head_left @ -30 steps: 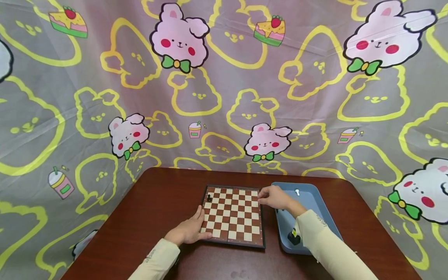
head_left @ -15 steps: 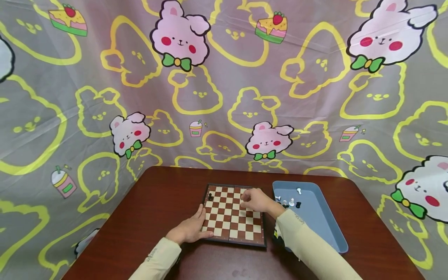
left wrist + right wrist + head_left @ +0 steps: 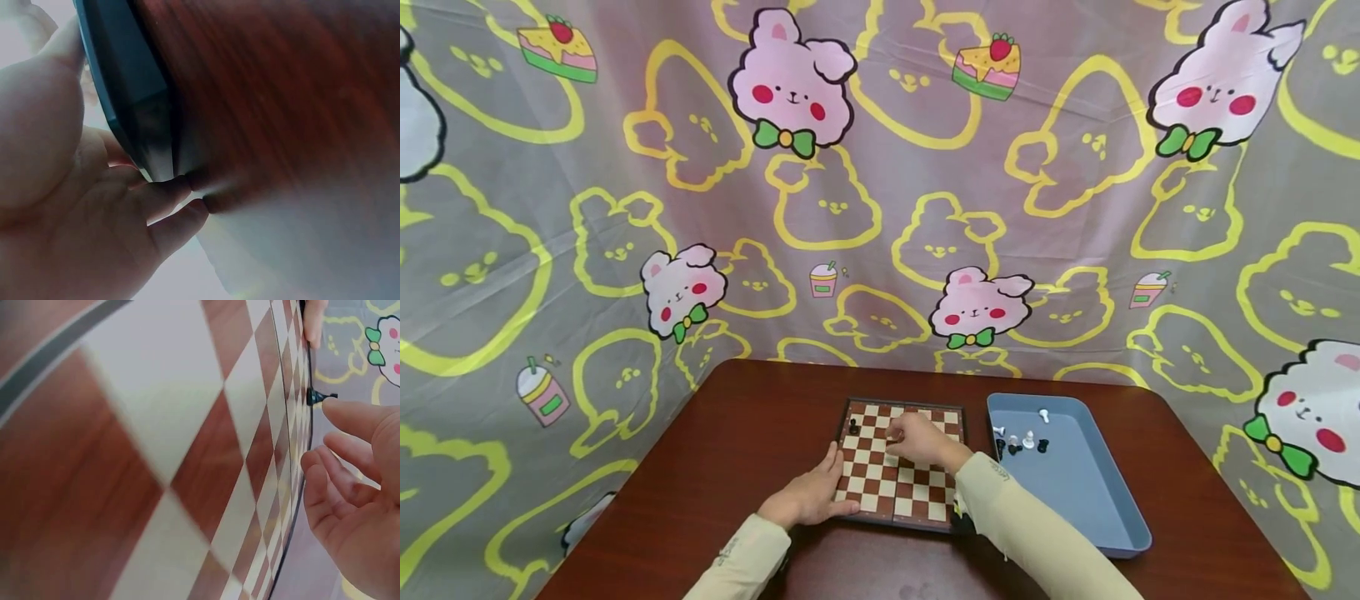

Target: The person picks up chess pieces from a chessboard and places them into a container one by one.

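A folding chessboard (image 3: 881,483) with brown and cream squares lies on the table. My left hand (image 3: 811,494) rests against its near-left corner, fingers laid along the left side and thumb at the near edge. In the left wrist view, fingertips (image 3: 195,212) meet the tabletop beside the board's dark side (image 3: 128,69). One black chess piece (image 3: 853,427) stands near the far-left corner. Over the board's middle hovers my right hand (image 3: 920,439), thumb apart from loosely bent fingers. The right wrist view shows nothing between them; the black piece appears beyond the thumb.
A blue tray (image 3: 1078,500) stands right of the board, with white pieces (image 3: 1028,439) and black pieces (image 3: 1042,446) toward its far-left part. One white piece (image 3: 1044,415) lies farther back. A patterned cloth (image 3: 880,208) hangs behind the brown table (image 3: 760,417).
My right hand has moved left from the board's right edge to above its middle, uncovering more of the tray. My left hand has stayed at the board's corner.
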`<state>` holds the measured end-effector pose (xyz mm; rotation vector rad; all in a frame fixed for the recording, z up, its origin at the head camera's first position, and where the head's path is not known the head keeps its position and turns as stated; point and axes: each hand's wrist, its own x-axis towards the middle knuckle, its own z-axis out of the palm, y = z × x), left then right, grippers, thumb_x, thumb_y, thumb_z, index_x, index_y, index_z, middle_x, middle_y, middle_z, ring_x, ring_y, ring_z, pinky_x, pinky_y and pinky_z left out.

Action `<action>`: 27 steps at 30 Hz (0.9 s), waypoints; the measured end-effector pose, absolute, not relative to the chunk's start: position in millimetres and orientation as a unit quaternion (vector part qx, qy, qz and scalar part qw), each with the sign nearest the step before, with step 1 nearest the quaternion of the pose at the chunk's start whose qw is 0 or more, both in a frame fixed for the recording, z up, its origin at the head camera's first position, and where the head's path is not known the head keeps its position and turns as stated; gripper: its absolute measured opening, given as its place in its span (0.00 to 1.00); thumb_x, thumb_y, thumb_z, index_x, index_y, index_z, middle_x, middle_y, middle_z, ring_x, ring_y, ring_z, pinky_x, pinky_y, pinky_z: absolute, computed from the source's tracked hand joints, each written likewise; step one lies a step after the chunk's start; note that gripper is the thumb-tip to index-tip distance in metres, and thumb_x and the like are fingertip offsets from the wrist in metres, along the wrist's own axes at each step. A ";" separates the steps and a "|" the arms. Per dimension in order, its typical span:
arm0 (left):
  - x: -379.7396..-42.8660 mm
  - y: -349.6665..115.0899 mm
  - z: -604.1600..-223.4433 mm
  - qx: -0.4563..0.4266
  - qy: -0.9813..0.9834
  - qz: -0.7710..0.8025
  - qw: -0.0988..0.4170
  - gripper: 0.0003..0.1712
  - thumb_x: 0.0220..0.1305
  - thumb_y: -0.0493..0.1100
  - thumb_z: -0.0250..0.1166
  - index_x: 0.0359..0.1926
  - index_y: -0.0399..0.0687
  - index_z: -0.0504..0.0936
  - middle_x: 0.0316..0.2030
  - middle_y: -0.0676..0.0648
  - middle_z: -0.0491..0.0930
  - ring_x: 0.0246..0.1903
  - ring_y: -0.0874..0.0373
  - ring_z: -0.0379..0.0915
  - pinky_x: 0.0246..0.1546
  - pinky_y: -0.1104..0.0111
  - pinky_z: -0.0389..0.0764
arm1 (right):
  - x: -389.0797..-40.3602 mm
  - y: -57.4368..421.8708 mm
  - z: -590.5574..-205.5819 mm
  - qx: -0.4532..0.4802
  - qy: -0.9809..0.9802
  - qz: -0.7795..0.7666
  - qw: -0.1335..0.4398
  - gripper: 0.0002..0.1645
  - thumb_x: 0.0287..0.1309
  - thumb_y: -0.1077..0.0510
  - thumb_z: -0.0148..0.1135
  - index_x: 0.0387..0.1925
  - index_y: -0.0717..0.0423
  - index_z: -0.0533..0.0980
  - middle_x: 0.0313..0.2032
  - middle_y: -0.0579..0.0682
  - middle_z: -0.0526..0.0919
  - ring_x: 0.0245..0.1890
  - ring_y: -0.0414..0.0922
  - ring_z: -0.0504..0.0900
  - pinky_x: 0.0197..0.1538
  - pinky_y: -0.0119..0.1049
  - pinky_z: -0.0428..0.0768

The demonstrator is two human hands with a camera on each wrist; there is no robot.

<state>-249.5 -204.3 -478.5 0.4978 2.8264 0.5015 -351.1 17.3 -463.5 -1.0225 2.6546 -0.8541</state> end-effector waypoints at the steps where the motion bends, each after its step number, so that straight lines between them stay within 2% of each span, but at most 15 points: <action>1: -249.6 -204.5 -479.0 0.171 0.964 0.169 0.112 0.58 0.58 0.67 0.60 0.69 0.26 0.49 0.70 0.29 0.41 0.61 0.39 0.62 0.52 0.54 0.72 | -351.3 13.9 -463.6 -0.344 0.891 -0.285 0.084 0.15 0.58 0.57 0.65 0.45 0.60 0.80 0.40 0.50 0.83 0.38 0.43 0.80 0.40 0.38 0.78; 8: -249.6 -204.4 -479.3 0.176 0.965 0.165 0.106 0.58 0.58 0.67 0.60 0.69 0.25 0.50 0.70 0.29 0.42 0.60 0.39 0.63 0.50 0.54 0.73 | -356.7 -5.2 -468.4 -0.325 0.897 -0.287 0.085 0.14 0.59 0.57 0.64 0.45 0.58 0.80 0.38 0.47 0.83 0.36 0.41 0.80 0.38 0.36 0.78; 17: -251.2 -205.1 -480.5 0.171 0.965 0.164 0.111 0.57 0.58 0.65 0.61 0.69 0.26 0.50 0.70 0.29 0.41 0.60 0.38 0.63 0.51 0.54 0.73 | -364.9 -20.7 -474.0 -0.292 0.900 -0.315 0.070 0.16 0.58 0.56 0.65 0.45 0.61 0.80 0.40 0.51 0.83 0.40 0.46 0.81 0.42 0.39 0.78; 24: -250.4 -205.1 -481.9 0.170 0.965 0.162 0.114 0.57 0.58 0.66 0.60 0.69 0.26 0.49 0.70 0.29 0.41 0.59 0.39 0.64 0.50 0.54 0.73 | -366.6 -32.6 -480.8 -0.291 0.900 -0.321 0.046 0.17 0.57 0.58 0.65 0.46 0.63 0.80 0.39 0.54 0.83 0.39 0.48 0.81 0.39 0.40 0.79; 27: -249.9 -204.5 -480.6 0.170 0.966 0.161 0.112 0.58 0.58 0.66 0.60 0.70 0.26 0.49 0.70 0.29 0.41 0.60 0.39 0.64 0.51 0.54 0.73 | -367.5 -36.3 -481.6 -0.276 0.904 -0.324 0.046 0.18 0.57 0.58 0.65 0.48 0.63 0.79 0.41 0.55 0.82 0.42 0.50 0.81 0.42 0.42 0.79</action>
